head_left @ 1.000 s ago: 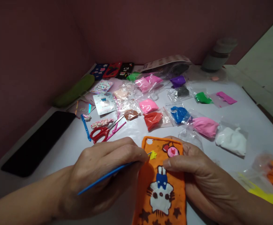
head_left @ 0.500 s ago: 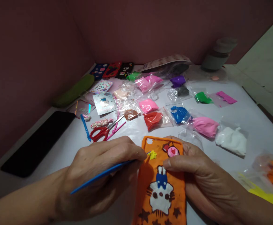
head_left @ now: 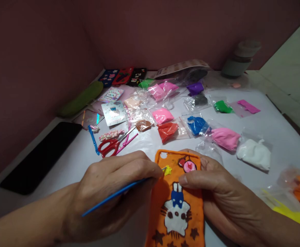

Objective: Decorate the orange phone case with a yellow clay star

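Head view: an orange phone case (head_left: 162, 195) with modelled decorations is held at the bottom centre of the frame, its lower end cut off. The right hand (head_left: 216, 187) has its grip clasped round the case's right side, thumb on the front. The left hand (head_left: 114, 181) has its grip pinching a slim blue modelling tool (head_left: 114, 195); the tip appears to touch a small yellow star (head_left: 168, 170) near the case's top. The step in hand looks like working the star's edge; the next move seems to call for light tip pressure and a steady case. The raised rim runs close on the star's left, leaving little room. Above the hands, bare worktop (head_left: 291, 137) shows towards the right edge, past a bag of white clay (head_left: 254, 154); red-handled scissors (head_left: 111, 146) lie just above the left knuckles.
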`<state>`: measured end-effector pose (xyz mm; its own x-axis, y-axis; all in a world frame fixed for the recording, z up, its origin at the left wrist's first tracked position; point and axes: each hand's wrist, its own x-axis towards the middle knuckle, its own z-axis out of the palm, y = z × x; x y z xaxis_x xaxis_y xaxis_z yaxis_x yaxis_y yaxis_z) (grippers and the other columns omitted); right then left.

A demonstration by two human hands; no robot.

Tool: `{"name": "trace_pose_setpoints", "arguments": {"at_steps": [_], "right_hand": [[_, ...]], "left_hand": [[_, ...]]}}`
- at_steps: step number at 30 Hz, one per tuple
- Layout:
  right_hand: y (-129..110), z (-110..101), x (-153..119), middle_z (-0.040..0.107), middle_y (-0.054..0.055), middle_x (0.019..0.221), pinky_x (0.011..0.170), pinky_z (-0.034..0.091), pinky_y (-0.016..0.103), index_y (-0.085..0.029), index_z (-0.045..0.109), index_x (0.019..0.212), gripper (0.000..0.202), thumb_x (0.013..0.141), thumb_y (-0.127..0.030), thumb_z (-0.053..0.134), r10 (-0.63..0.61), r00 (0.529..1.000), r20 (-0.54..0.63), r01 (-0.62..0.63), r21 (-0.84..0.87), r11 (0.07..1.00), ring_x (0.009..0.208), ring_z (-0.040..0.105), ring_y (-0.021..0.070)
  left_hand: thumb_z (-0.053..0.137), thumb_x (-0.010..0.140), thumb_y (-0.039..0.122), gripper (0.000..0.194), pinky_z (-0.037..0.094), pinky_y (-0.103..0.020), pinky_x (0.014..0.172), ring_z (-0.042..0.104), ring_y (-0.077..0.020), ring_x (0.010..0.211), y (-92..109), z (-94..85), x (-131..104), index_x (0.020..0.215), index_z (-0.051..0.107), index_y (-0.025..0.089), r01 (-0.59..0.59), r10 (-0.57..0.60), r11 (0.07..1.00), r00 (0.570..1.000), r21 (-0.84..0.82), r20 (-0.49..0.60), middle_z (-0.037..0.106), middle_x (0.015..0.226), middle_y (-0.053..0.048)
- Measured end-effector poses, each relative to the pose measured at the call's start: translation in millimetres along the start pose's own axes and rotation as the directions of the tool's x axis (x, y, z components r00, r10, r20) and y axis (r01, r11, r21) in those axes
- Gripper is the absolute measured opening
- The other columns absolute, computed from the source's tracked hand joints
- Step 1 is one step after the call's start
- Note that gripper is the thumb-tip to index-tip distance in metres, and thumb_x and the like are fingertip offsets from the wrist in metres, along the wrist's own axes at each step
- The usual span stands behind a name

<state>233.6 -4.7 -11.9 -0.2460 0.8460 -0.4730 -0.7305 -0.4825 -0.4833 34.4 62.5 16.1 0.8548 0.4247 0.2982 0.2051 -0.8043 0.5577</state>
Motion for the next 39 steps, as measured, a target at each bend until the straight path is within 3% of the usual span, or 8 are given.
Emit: {"name": "trace_pose_setpoints", "arguments": {"at_steps": [12, 27, 39], "right_hand": [[-0.1, 1.8, -2.0, 0.073, 0.001, 0.084, 0.077, 0.056, 0.038, -0.024, 0.067, 0.088, 0.033, 0.06, -0.01, 0.074, 0.012, 1.0, -0.007, -0.012, -0.02, 1.0, 0.082, 0.071, 0.0243], [0.3, 0.7, -1.2, 0.073, 0.001, 0.082, 0.077, 0.056, 0.035, -0.022, 0.068, 0.088, 0.032, 0.06, -0.006, 0.073, 0.01, 1.0, 0.008, -0.01, 0.0, 1.0, 0.077, 0.071, 0.0216], [0.9, 0.8, -1.2, 0.073, 0.0, 0.08, 0.078, 0.056, 0.038, -0.024, 0.068, 0.086, 0.034, 0.057, -0.007, 0.074, 0.023, 1.0, 0.019, -0.024, 0.007, 1.0, 0.078, 0.071, 0.0233]], "left_hand": [[0.049, 0.091, 0.003, 0.022, 0.048, -0.011, 0.061, 0.059, -0.006, 0.064, 2.2, -1.9, -0.3, 0.103, 0.061, 0.016, 0.028, -0.028, 0.999, 0.999, -0.024, 0.025, 0.065, 0.08, 0.001], [0.05, 0.09, 0.003, 0.021, 0.047, -0.008, 0.066, 0.062, -0.005, 0.068, 2.0, -6.2, 1.7, 0.103, 0.06, 0.015, 0.001, -0.001, 1.0, 0.999, 0.019, 0.047, 0.066, 0.083, 0.0], [0.049, 0.091, 0.004, 0.02, 0.046, -0.01, 0.062, 0.062, -0.0051, 0.068, 1.8, -3.2, 2.6, 0.103, 0.061, 0.016, 0.044, -0.044, 0.998, 0.999, 0.033, 0.027, 0.066, 0.084, 0.001]]}}
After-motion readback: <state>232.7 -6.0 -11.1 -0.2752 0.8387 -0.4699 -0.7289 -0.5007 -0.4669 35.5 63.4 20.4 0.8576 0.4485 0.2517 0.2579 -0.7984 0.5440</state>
